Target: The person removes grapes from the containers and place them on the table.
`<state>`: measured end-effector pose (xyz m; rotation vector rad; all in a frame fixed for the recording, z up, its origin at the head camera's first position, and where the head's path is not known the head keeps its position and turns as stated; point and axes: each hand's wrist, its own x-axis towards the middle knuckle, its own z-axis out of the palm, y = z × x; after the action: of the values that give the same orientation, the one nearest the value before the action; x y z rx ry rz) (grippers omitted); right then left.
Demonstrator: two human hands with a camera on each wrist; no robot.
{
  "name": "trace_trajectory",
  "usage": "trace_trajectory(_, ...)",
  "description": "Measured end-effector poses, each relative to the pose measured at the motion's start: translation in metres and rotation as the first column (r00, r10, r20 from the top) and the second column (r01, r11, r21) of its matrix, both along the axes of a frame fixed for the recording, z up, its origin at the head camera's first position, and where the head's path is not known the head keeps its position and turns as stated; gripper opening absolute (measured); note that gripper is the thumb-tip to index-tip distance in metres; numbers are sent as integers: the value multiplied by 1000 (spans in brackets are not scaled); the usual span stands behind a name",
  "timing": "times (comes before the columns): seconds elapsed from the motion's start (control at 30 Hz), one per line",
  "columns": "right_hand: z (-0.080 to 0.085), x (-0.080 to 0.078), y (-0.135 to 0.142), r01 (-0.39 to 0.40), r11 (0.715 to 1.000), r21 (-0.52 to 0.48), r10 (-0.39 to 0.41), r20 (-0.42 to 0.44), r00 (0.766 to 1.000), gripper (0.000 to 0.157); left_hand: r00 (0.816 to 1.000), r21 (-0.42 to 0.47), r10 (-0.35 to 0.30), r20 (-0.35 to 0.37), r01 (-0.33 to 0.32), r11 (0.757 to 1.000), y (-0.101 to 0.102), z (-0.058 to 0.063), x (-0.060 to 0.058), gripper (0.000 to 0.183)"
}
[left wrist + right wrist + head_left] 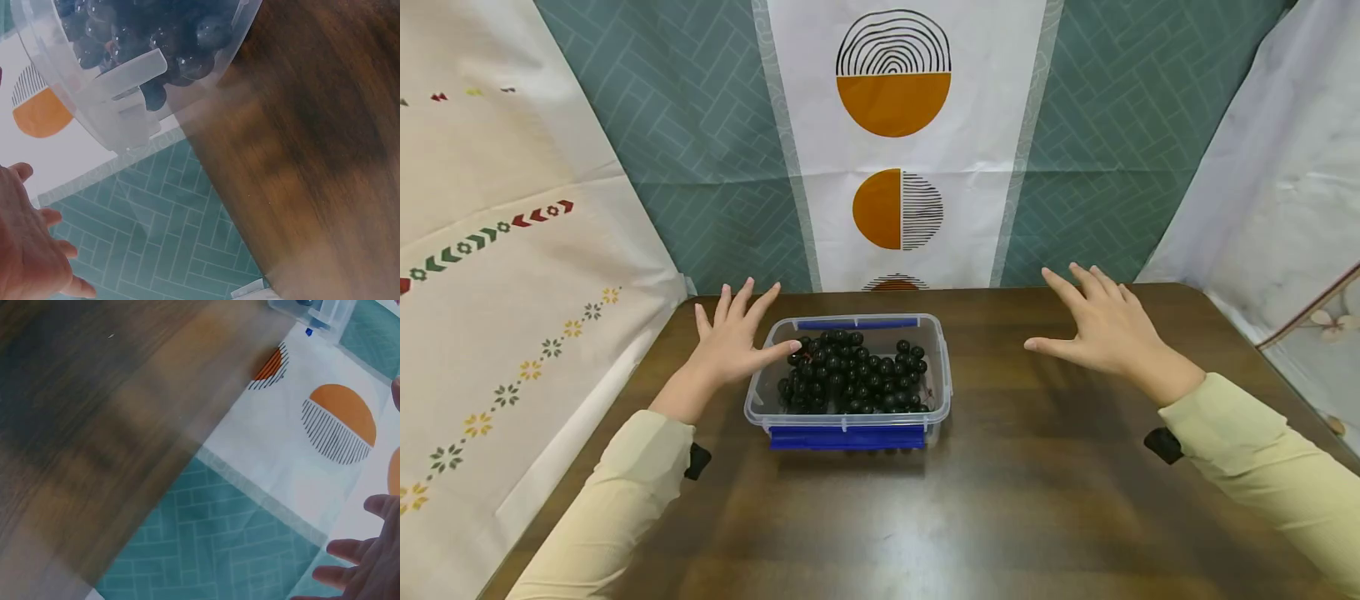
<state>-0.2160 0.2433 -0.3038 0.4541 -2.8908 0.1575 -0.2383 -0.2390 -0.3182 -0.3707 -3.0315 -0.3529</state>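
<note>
Left hand (730, 346) touches clear plastic box (850, 421) of glossy black beads (853, 372).

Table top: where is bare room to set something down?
Bare wood runs along the table near edge and right of the clear container under the right hand. The strip between container and left hand is crowded.

long pale cream sleeves (625, 492) cover both arms; a black strap (1163, 445) at each wrist
</note>
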Motion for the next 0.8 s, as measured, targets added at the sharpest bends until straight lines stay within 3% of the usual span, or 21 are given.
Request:
trace_trajectory(0.4,13,9,-16,-42,998,-40,42,5,999,95,999,14,27,-28,-27,1000,0,4,5,90)
trace_trajectory(0.8,20,20,-34,-41,992,-119,48,60,997,94,999,73,30,16,-31,997,4,6,5,88)
